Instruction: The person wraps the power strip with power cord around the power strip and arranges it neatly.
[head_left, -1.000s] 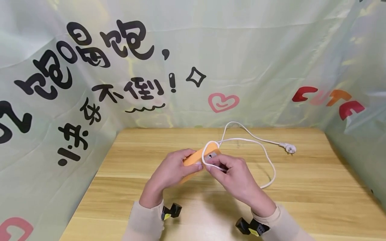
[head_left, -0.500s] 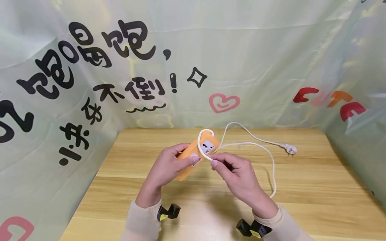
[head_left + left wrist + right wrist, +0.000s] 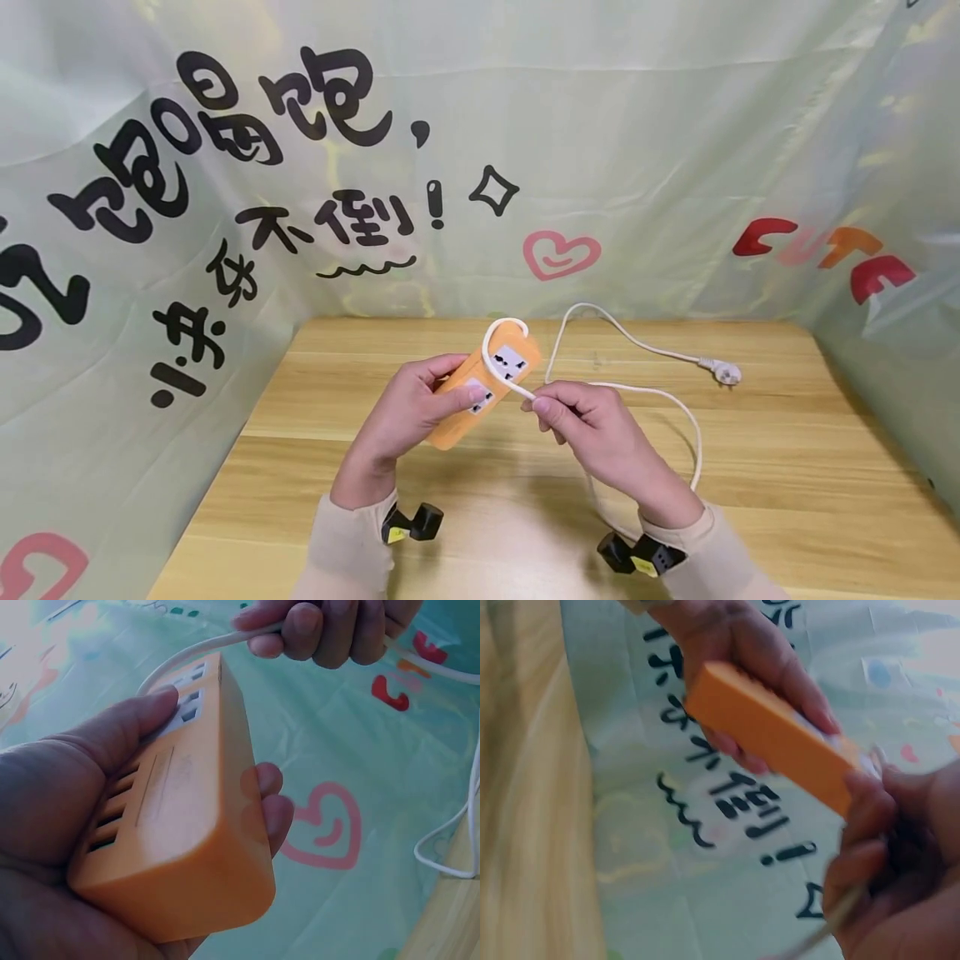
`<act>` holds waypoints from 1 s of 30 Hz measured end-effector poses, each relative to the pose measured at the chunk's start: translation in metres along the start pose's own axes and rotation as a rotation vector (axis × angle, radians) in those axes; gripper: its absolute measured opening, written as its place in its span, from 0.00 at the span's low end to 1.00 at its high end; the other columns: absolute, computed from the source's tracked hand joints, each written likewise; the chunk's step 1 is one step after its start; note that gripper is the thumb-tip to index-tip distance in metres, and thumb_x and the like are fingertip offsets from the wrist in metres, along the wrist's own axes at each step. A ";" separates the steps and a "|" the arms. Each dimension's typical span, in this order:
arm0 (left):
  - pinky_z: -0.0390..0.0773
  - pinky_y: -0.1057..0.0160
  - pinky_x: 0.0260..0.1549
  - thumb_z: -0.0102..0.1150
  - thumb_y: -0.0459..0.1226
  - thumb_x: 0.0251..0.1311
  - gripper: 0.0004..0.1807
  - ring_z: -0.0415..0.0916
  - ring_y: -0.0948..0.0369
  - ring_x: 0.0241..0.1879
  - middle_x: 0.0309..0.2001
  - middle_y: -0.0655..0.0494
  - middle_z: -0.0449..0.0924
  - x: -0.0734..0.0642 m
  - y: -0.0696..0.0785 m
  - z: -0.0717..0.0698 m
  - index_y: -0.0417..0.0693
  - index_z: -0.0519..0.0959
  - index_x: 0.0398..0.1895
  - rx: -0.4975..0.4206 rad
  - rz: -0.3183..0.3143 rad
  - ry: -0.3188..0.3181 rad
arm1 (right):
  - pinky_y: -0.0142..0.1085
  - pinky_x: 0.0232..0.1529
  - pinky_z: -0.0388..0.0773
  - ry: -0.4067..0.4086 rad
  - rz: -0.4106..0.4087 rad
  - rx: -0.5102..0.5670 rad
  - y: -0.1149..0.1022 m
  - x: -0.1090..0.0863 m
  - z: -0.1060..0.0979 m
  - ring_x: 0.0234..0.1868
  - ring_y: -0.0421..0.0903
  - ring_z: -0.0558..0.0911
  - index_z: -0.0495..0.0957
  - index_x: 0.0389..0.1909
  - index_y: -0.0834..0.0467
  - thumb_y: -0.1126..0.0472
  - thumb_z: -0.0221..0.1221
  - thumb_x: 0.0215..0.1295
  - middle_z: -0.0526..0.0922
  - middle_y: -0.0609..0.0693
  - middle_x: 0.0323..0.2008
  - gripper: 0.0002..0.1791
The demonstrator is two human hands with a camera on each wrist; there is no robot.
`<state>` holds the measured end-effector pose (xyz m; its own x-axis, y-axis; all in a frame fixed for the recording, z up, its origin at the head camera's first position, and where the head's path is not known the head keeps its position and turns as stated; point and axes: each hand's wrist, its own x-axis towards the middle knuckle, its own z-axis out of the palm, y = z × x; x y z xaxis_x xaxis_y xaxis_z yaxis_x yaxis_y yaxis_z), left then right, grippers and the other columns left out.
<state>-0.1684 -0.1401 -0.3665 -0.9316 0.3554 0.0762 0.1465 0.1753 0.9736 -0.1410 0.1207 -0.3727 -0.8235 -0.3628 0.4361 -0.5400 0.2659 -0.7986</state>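
An orange power strip (image 3: pixel 457 421) with pale socket panels is tilted above the table. My left hand (image 3: pixel 408 408) grips it, thumb on the socket face and fingers around the far side, as the left wrist view (image 3: pixel 187 817) also shows. A white cord (image 3: pixel 487 346) leaves the strip's upper end and loops over its face. To the right of the strip, my right hand (image 3: pixel 600 425) pinches that cord between thumb and fingers. In the right wrist view the right hand (image 3: pixel 900 862) is close to the end of the orange strip (image 3: pixel 772 742).
The rest of the cord curves over the wooden table (image 3: pixel 300 483), ending in a white plug (image 3: pixel 723 372) at the back right. A printed cloth curtain (image 3: pixel 637 167) rises behind and at both sides. Black wrist cameras (image 3: pixel 641 557) sit at the cuffs.
My right hand has drawn the cord away to the right and slightly down. The strip has turned its socket face more into view and shifted a little left. More cord trails below the right hand.
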 end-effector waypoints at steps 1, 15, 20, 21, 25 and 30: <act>0.86 0.60 0.36 0.72 0.38 0.66 0.21 0.85 0.55 0.37 0.44 0.46 0.88 0.000 0.000 -0.001 0.47 0.85 0.61 -0.002 0.006 -0.007 | 0.33 0.26 0.77 -0.038 -0.014 0.008 0.001 0.000 -0.003 0.25 0.38 0.77 0.87 0.40 0.55 0.70 0.59 0.76 0.80 0.43 0.27 0.10; 0.85 0.60 0.38 0.72 0.35 0.64 0.21 0.83 0.57 0.37 0.44 0.49 0.88 -0.008 -0.001 -0.018 0.44 0.85 0.61 -0.009 0.079 -0.250 | 0.28 0.22 0.61 -0.141 -0.011 -0.318 0.020 0.009 -0.019 0.20 0.29 0.62 0.75 0.18 0.45 0.56 0.74 0.61 0.65 0.30 0.17 0.18; 0.83 0.63 0.39 0.73 0.35 0.63 0.18 0.82 0.58 0.37 0.43 0.52 0.88 -0.009 -0.001 -0.018 0.50 0.87 0.57 0.043 0.080 -0.361 | 0.29 0.27 0.69 -0.320 -0.020 -0.193 0.027 0.009 -0.029 0.26 0.32 0.69 0.84 0.28 0.46 0.57 0.68 0.70 0.75 0.34 0.24 0.09; 0.83 0.63 0.39 0.73 0.35 0.63 0.18 0.82 0.59 0.38 0.43 0.53 0.88 -0.009 -0.001 -0.017 0.51 0.88 0.56 0.062 0.095 -0.384 | 0.30 0.29 0.71 -0.364 -0.032 -0.165 0.027 0.009 -0.032 0.27 0.32 0.70 0.85 0.31 0.46 0.58 0.66 0.72 0.76 0.35 0.26 0.08; 0.81 0.65 0.40 0.75 0.36 0.60 0.18 0.81 0.61 0.39 0.45 0.57 0.87 -0.008 0.000 -0.011 0.57 0.89 0.54 0.127 0.138 -0.452 | 0.30 0.30 0.73 -0.376 -0.080 -0.211 0.030 0.009 -0.034 0.28 0.31 0.71 0.84 0.31 0.45 0.61 0.66 0.73 0.77 0.35 0.26 0.09; 0.80 0.67 0.39 0.76 0.43 0.61 0.17 0.79 0.63 0.38 0.43 0.62 0.86 -0.007 -0.003 -0.002 0.64 0.89 0.54 0.230 0.113 -0.491 | 0.29 0.26 0.69 -0.227 -0.118 -0.459 0.034 0.009 -0.027 0.23 0.29 0.68 0.80 0.21 0.44 0.66 0.71 0.61 0.74 0.32 0.21 0.16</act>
<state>-0.1633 -0.1451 -0.3694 -0.6495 0.7603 0.0143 0.3565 0.2877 0.8889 -0.1718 0.1509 -0.3849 -0.7214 -0.5849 0.3708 -0.6895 0.5569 -0.4631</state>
